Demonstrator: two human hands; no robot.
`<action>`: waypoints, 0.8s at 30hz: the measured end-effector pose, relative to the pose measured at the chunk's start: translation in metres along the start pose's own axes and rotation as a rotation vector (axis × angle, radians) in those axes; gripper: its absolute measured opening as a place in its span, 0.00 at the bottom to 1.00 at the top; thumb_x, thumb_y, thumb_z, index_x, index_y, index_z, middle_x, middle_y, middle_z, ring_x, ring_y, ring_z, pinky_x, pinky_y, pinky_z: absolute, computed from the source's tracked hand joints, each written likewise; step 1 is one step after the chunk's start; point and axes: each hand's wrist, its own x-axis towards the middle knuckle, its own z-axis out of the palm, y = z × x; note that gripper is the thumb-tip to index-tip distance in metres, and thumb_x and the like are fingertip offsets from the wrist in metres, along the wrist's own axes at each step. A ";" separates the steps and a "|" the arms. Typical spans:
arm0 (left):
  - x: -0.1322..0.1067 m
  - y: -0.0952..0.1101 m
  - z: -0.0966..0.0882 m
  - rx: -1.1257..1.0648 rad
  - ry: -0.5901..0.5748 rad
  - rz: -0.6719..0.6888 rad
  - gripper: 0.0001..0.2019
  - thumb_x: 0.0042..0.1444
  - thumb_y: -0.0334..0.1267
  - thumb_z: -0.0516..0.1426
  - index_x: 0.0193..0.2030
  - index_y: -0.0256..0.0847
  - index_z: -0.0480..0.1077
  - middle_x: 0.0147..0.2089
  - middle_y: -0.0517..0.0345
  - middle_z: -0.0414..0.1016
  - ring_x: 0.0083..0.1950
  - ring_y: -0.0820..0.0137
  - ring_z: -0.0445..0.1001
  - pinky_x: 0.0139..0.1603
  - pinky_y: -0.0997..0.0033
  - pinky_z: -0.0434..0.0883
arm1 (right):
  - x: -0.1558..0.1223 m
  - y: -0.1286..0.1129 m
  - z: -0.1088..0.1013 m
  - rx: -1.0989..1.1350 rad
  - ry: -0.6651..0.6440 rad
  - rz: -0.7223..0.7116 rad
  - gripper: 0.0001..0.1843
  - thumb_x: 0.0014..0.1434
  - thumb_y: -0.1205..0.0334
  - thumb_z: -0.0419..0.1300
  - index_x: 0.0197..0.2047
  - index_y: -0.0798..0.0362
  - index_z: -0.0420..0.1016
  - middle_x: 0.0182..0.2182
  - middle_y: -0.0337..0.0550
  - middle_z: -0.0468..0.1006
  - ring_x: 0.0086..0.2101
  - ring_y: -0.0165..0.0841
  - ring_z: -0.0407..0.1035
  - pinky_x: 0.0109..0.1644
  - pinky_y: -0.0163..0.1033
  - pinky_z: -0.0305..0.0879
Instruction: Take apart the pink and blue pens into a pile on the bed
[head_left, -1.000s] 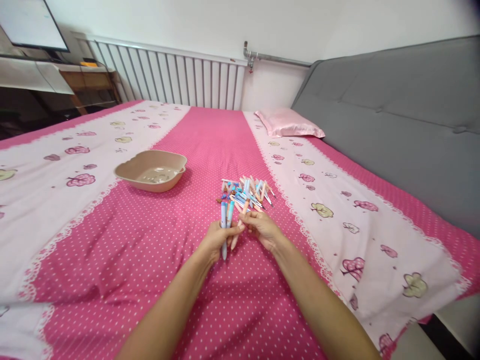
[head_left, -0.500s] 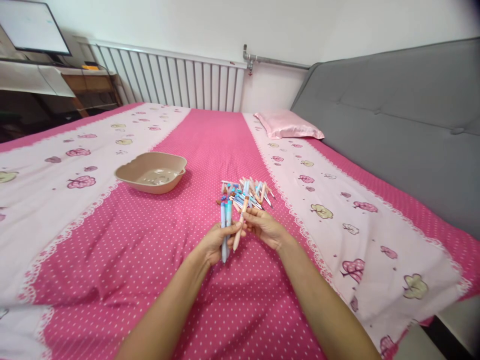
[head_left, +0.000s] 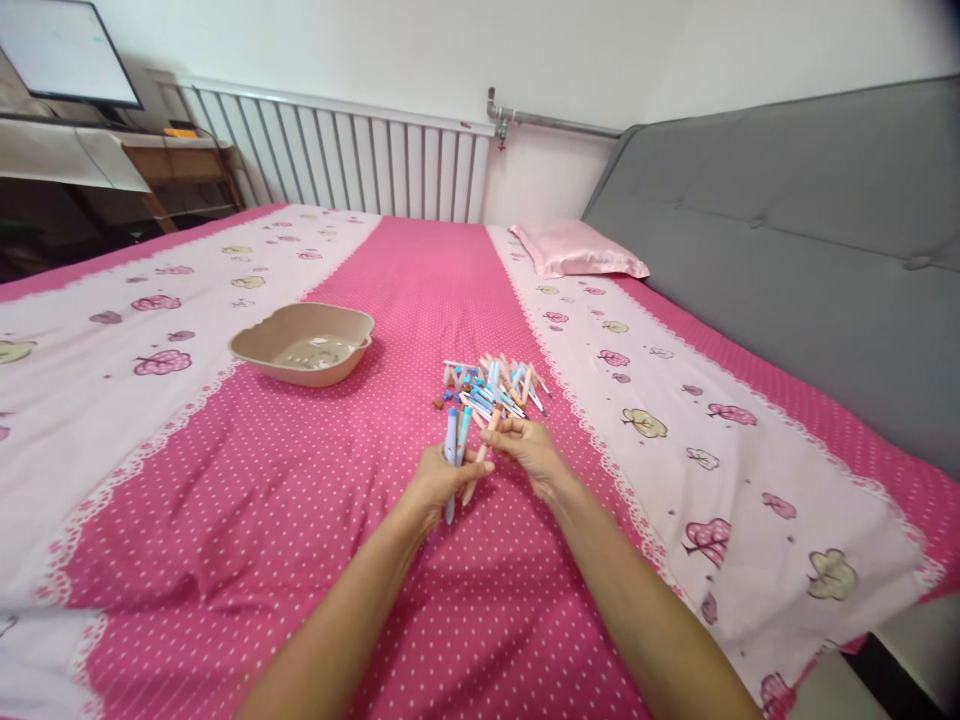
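Note:
Upright in my left hand (head_left: pixel 436 482) are a lavender pen (head_left: pixel 451 436) and a light blue pen (head_left: pixel 463 430), side by side, with the thumb pressed across the front. My right hand (head_left: pixel 528 450) pinches the upper part of a peach pen (head_left: pixel 493 422) with an orange-brown end. Its lower part passes behind my left thumb, where the two hands nearly meet. Just beyond the fingers lies a loose pile of pen parts (head_left: pixel 516 378), with pale barrels, thin refills and small blue and brown pieces. The fingers of my left hand behind the pens are partly hidden.
To the left, a beige plastic basin (head_left: pixel 300 375) holds some small pale pieces. A pink pillow (head_left: pixel 577 250) lies at the far right on the polka-dot bedspread (head_left: pixel 315 520). A grey padded headboard (head_left: pixel 787 220) borders the right side, and a white radiator (head_left: pixel 337 160) the far end.
The peach pen has moved from in front of my left thumb to behind it, against the other pens. My right hand has shifted slightly down with it.

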 end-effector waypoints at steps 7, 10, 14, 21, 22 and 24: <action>0.001 0.004 -0.004 -0.181 -0.142 -0.093 0.10 0.44 0.37 0.63 0.20 0.32 0.69 0.11 0.63 0.63 0.11 0.84 0.55 0.13 0.82 0.49 | 0.000 -0.007 -0.007 0.125 -0.111 0.091 0.13 0.36 0.65 0.70 0.28 0.57 0.75 0.20 0.33 0.72 0.18 0.18 0.59 0.20 0.25 0.50; 0.000 0.008 -0.004 -0.284 -0.158 -0.179 0.06 0.47 0.33 0.61 0.28 0.30 0.73 0.19 0.56 0.72 0.13 0.85 0.56 0.13 0.83 0.52 | 0.001 -0.011 -0.009 0.253 -0.251 0.154 0.14 0.39 0.68 0.68 0.33 0.56 0.76 0.22 0.34 0.73 0.19 0.18 0.60 0.21 0.25 0.54; -0.001 0.011 -0.004 -0.337 -0.164 -0.191 0.04 0.50 0.31 0.59 0.30 0.31 0.73 0.23 0.54 0.75 0.13 0.86 0.55 0.14 0.84 0.54 | 0.000 -0.014 -0.009 0.352 -0.311 0.168 0.16 0.43 0.71 0.65 0.38 0.54 0.75 0.27 0.36 0.75 0.20 0.19 0.60 0.22 0.24 0.58; 0.000 0.006 -0.003 -0.260 -0.171 -0.116 0.07 0.45 0.34 0.62 0.26 0.32 0.71 0.20 0.57 0.72 0.13 0.85 0.56 0.13 0.84 0.52 | -0.003 -0.005 0.000 0.215 -0.189 0.143 0.14 0.42 0.56 0.68 0.31 0.55 0.72 0.21 0.36 0.73 0.18 0.22 0.63 0.19 0.28 0.59; 0.000 0.005 -0.003 -0.237 -0.183 -0.106 0.08 0.45 0.36 0.63 0.25 0.32 0.71 0.19 0.57 0.72 0.13 0.84 0.57 0.13 0.83 0.52 | -0.003 -0.004 0.002 0.191 -0.179 0.120 0.16 0.40 0.57 0.69 0.30 0.56 0.71 0.20 0.36 0.72 0.18 0.23 0.63 0.20 0.28 0.59; 0.001 0.003 -0.003 -0.210 -0.197 -0.103 0.10 0.44 0.38 0.63 0.24 0.32 0.71 0.19 0.56 0.72 0.13 0.84 0.58 0.13 0.83 0.51 | -0.003 -0.003 0.003 0.184 -0.151 0.098 0.17 0.37 0.59 0.71 0.29 0.56 0.70 0.19 0.35 0.72 0.18 0.24 0.64 0.21 0.29 0.61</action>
